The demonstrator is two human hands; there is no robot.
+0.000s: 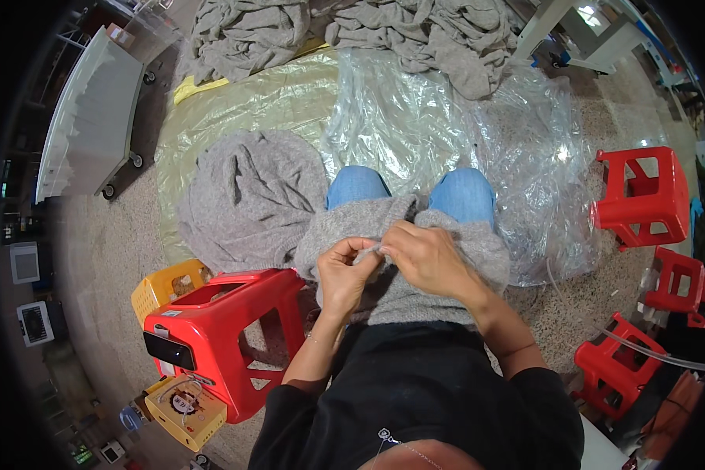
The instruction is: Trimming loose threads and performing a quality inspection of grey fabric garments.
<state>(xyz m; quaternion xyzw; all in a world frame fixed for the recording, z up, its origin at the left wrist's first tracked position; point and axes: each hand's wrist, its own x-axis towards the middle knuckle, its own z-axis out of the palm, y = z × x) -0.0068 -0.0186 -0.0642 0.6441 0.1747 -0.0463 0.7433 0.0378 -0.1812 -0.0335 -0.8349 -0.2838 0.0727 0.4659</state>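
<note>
Hands, left (346, 270) and right (424, 257), are pinching the grey knit (403, 294) closed-fingered over the lap, apparently gripping a thread for close work.

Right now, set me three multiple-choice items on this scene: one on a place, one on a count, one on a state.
1. Where does the phone lie?
A. on the red stool at the person's left
B. on the clear plastic sheet
C. on the white cart

2. How many red stools show at the right?
A. one
B. three
C. five

3. What are the hands doing?
A. hanging free
B. both pinching the grey knit on the lap
C. lifting a stool

Answers: 1 A, the phone rests on the stool edge. 2 B, three stand at the right. 3 B, left hand and right hand meet on the knit.
</note>
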